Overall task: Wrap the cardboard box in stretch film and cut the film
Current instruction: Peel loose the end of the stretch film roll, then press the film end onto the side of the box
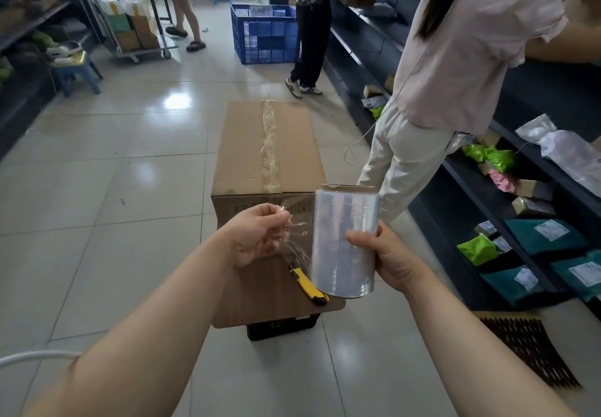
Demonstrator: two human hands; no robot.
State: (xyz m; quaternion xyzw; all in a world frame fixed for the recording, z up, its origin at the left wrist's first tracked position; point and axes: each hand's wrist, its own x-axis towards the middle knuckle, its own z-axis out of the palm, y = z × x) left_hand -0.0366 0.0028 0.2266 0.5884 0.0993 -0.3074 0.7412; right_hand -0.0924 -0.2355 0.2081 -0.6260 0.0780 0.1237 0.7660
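- On the tiled floor of a storeroom aisle, the cardboard box point(270, 146) lies lengthwise away from the camera, its top seam already taped and no film on it yet that I can see.
- Just in front of the box, a small wooden surface point(260, 299) rests on a black crate point(281, 327), set close, probably so tools stay within reach while wrapping.
- The right hand point(387, 260) is closed around the lower part of the stretch film roll point(344, 241), holding it upright above the surface; gripping the side rather than the core lets the roll be steadied while the film end is freed.
- The left hand point(257, 234) is pinched shut on the loose film tail point(292, 231), which is bunched and crinkled between the hand and the roll; it looks like the start of a pull-out, to get enough slack to stick on the box.
- A yellow utility knife point(309, 288) lies on the surface, partly behind the roll, untouched and presumably waiting for the cut at the end.
- Judged from this, the task is at its very beginning: the film tail must next be anchored to a box face.
- Other people stand along the shelving point(487, 189) on the right, near the box, which may limit room to walk around it.
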